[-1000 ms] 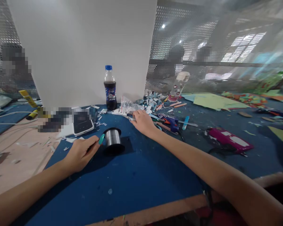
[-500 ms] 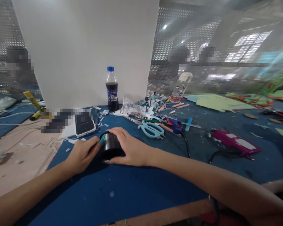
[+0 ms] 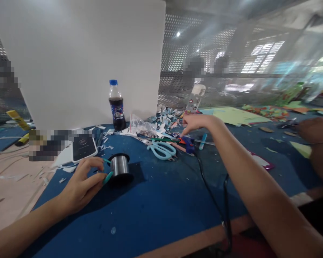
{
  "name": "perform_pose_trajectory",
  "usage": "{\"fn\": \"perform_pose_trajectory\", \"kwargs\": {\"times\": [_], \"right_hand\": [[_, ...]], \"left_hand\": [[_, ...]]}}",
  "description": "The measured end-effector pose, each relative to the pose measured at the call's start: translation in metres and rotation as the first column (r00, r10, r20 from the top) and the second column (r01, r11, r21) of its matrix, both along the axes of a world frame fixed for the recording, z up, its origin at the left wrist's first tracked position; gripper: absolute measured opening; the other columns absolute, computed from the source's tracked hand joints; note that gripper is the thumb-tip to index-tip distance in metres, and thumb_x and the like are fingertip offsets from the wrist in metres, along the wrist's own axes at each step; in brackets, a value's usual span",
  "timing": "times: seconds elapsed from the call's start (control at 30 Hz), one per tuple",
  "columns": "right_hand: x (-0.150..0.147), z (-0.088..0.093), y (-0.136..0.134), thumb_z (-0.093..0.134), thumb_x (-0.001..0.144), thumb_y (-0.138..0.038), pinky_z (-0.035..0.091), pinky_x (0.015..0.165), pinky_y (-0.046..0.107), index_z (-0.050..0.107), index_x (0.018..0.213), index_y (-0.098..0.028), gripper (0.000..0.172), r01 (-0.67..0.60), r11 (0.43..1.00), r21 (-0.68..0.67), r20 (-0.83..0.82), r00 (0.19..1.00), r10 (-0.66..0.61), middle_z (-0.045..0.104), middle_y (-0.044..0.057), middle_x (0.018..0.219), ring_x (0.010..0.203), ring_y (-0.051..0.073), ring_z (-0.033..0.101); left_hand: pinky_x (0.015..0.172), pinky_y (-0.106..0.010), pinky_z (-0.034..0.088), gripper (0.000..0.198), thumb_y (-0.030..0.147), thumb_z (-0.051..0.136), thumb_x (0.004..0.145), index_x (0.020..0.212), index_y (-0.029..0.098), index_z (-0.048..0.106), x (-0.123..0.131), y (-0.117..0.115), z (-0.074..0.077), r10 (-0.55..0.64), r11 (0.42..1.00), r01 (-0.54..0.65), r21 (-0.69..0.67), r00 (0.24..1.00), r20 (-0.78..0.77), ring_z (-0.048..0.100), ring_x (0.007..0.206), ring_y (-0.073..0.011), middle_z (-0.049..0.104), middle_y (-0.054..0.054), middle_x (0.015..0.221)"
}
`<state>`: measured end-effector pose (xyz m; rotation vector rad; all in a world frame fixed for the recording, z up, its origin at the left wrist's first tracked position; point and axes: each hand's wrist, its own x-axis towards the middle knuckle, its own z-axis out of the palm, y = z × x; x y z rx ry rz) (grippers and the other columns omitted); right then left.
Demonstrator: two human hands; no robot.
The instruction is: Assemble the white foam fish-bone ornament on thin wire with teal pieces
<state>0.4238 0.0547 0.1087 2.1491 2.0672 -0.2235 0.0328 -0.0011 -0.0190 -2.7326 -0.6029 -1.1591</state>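
Note:
My left hand (image 3: 82, 182) lies on the blue mat with thumb and forefinger curled against the left side of a black spool of silver wire (image 3: 120, 165). My right hand (image 3: 195, 122) reaches out over the clutter at the back, its fingers hanging down and apart above a blue glue gun (image 3: 188, 144) and some pens. Nothing shows in its grip. Light blue scissors (image 3: 163, 149) lie between the spool and the right hand.
A cola bottle (image 3: 116, 106) stands before a white board (image 3: 83, 61). A phone (image 3: 83, 147) lies left of the spool. Paper scraps (image 3: 165, 116) and a plastic bag (image 3: 140, 126) pile at the back. The black cord (image 3: 212, 195) crosses the mat. Another person's arm (image 3: 316, 143) is at right.
My right hand came off the spool and moved back and right, over the glue gun and pens. My left hand stayed at the spool, which now shows its silver wire again.

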Motion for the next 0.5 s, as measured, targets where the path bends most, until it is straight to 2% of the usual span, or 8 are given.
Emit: {"fn": "perform_pose_trajectory", "kwargs": {"times": [0.1,0.2,0.3,0.5], "right_hand": [[0.022,-0.013,0.007,0.077,0.043,-0.06,0.049,0.065,0.037,0.062,0.108,-0.014,0.08,0.131,0.973,-0.19,-0.002,0.991,-0.134,0.06,0.016,0.111,0.094,0.035,0.058],[0.024,-0.021,0.007,0.071,0.047,-0.067,0.052,0.062,0.035,0.056,0.119,-0.013,0.091,0.209,0.93,-0.302,-0.015,0.975,-0.223,0.056,0.017,0.121,0.092,0.031,0.061],[0.019,-0.026,0.009,0.072,0.048,-0.065,0.053,0.062,0.035,0.052,0.125,-0.016,0.093,0.266,0.898,-0.351,-0.008,0.958,-0.287,0.054,0.017,0.125,0.089,0.03,0.062],[0.021,-0.027,0.011,0.076,0.049,-0.058,0.053,0.062,0.04,0.054,0.122,-0.019,0.086,0.341,0.866,-0.366,0.032,0.934,-0.355,0.057,0.017,0.121,0.086,0.031,0.064]], "left_hand": [[0.079,-0.039,0.043,0.016,0.006,0.042,0.084,0.081,0.019,0.052,0.0,0.0,-0.002,0.009,0.999,-0.01,-0.044,1.0,-0.021,0.049,0.101,-0.0239,0.049,-0.01,0.102],[0.08,-0.038,0.044,0.018,0.006,0.041,0.085,0.081,0.019,0.052,0.001,0.0,-0.002,0.007,0.997,-0.009,-0.075,1.0,-0.029,0.05,0.101,-0.0231,0.05,-0.009,0.104],[0.079,-0.038,0.044,0.018,0.006,0.04,0.085,0.08,0.019,0.052,0.002,-0.001,-0.001,-0.002,0.996,-0.001,-0.092,0.999,-0.038,0.051,0.1,-0.0226,0.051,-0.009,0.104],[0.079,-0.036,0.044,0.017,0.007,0.041,0.085,0.082,0.019,0.052,0.002,-0.002,0.001,-0.024,0.995,0.017,-0.097,0.996,-0.081,0.051,0.101,-0.022,0.051,-0.01,0.107]]}}
